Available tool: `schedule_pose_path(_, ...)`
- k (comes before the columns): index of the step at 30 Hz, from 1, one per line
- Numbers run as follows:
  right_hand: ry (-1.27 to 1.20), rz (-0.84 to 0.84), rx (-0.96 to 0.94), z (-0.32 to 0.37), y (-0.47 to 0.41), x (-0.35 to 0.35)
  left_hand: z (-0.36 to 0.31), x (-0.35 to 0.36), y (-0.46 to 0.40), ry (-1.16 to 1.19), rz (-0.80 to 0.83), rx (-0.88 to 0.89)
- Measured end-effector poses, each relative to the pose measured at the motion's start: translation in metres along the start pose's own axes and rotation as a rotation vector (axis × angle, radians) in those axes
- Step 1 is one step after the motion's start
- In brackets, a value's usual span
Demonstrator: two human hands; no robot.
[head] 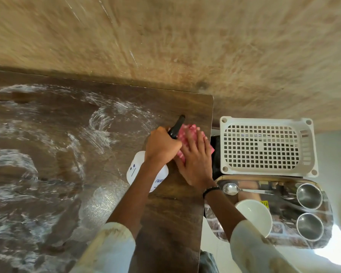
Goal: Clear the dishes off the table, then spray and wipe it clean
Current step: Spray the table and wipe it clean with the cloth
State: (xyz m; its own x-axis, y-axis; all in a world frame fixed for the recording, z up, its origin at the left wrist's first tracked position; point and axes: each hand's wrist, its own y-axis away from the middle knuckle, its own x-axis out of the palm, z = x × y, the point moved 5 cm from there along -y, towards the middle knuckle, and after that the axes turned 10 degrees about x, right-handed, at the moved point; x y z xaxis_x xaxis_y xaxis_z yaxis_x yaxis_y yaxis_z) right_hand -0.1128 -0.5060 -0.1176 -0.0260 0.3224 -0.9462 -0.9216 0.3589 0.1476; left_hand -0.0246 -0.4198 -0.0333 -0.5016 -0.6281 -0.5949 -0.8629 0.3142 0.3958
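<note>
Though blurred, bottle (158,178) label perhaps "KIS".

Home dining corner: table (47,119), steel bowls (309,196).

A basket (268,147) sits right of the table (67,146), behind a tray (323,196).

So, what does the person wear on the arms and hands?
Both arms have pale, off-white sleeves pushed up toward the elbows: the left sleeve and the right sleeve. The forearms below them are bare. The right wrist carries a thin dark beaded bracelet. The left hand and the right hand wear no gloves, and I can see no rings.
</note>
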Motion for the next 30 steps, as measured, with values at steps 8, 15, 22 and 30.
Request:
schedule_pose_path(8,-0.021,-0.114,0.528,-0.009,-0.098,-0.013,0.038,-0.029,0.006,0.142,-0.145,-0.017)
schedule_pose_path(15,0.008,-0.038,0.290,0.047,-0.130,-0.001,0.062,-0.050,0.008,0.195,-0.190,-0.052)
schedule_pose_path(22,-0.005,-0.012,-0.093,0.052,-0.040,0.015,0.069,-0.071,0.015,0.192,-0.247,-0.080)
schedule_pose_path(30,-0.044,-0.141,0.478,0.031,-0.091,0.002,0.105,-0.095,0.007,0.219,-0.189,-0.106)
